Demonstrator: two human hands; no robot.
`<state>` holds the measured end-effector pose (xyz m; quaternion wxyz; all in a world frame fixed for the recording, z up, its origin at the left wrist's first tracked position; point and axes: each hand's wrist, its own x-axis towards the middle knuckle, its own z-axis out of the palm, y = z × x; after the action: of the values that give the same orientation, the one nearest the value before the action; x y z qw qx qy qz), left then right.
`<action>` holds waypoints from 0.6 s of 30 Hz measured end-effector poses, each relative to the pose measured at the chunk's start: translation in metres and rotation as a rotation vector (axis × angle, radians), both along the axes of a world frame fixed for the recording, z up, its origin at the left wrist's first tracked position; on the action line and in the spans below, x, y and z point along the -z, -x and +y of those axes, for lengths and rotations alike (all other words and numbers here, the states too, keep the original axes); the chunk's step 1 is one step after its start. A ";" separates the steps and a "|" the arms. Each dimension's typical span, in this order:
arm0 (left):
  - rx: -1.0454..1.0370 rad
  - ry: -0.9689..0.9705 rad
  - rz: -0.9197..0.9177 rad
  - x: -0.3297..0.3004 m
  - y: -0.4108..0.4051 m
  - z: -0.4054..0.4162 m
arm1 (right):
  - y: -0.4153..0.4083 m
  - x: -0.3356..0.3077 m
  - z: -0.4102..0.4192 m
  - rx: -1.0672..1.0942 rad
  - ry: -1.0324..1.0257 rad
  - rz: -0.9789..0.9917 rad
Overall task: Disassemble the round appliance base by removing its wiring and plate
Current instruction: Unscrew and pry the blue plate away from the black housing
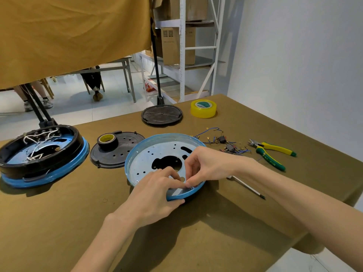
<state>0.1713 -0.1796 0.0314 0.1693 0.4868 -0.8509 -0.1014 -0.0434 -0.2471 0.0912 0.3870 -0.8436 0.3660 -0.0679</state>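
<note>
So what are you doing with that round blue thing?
A person is taking apart a round appliance base. Both hands, left hand and right hand, pinch something small at the near rim of the blue-edged metal plate. The pulled-out wiring lies behind it beside the pliers, with a screwdriver near the right wrist. Another base waits on the left.

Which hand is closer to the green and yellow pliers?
The right hand. It works at the near rim of the round blue and metal plate, with the green and yellow pliers off to its right. The left hand is farther left.
</note>
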 end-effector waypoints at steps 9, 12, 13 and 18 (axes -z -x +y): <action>0.018 0.032 0.030 0.000 0.004 0.002 | -0.003 -0.021 -0.020 -0.059 -0.074 0.231; 0.019 0.024 0.042 0.000 0.004 0.002 | -0.009 -0.024 -0.023 -0.103 -0.084 0.328; 0.017 0.025 0.050 -0.001 0.003 0.001 | -0.011 -0.024 -0.024 -0.109 -0.085 0.345; 0.020 0.004 0.048 -0.003 0.004 0.002 | -0.021 -0.020 -0.030 -0.142 -0.030 0.444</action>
<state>0.1668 -0.1776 0.0349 0.1898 0.4752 -0.8517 -0.1133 -0.0228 -0.2776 0.1112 0.3135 -0.8556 0.3829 0.1520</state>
